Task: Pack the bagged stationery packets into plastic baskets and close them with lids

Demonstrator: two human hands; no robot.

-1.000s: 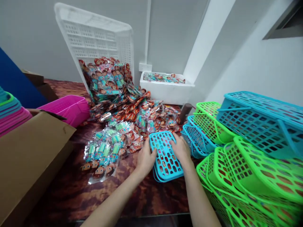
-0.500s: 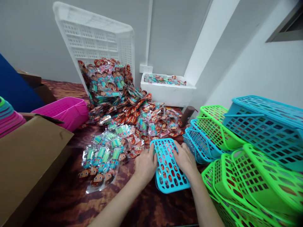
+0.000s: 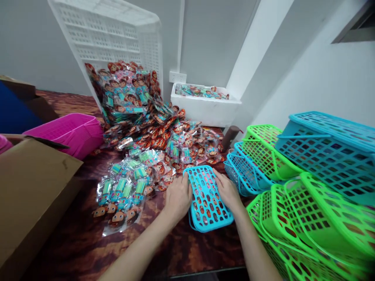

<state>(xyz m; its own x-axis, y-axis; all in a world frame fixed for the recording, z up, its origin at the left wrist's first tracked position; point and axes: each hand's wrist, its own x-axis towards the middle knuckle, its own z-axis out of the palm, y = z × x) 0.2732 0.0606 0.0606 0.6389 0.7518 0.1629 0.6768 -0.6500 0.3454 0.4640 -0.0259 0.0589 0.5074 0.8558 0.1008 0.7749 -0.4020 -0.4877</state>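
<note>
A blue plastic basket with a slotted lid [image 3: 208, 201] is between my two hands on the dark wood-patterned table [image 3: 140, 249]. Colourful packets show faintly through its slots. My left hand [image 3: 178, 195] is closed on the basket's left edge, thumb along the rim. On the opposite edge my right hand [image 3: 227, 190] grips with its thumb near the lid; its other fingers are hidden down the side. Left of the basket lie clear packets with doll-like figures [image 3: 124, 191], apart from my hands.
A tipped white crate [image 3: 102, 35] spills packets at the back. Behind stands a white foam box [image 3: 205, 107] of packets. Filled green baskets [image 3: 316, 218] and blue baskets [image 3: 325, 152] crowd the right. Pink baskets [image 3: 70, 132] and a cardboard box [image 3: 38, 195] stand left.
Both hands still hold the blue basket. The lid sits slightly higher in view, and a handle now shows at its lower left. The camera view has shifted a little, showing the table's front edge.
</note>
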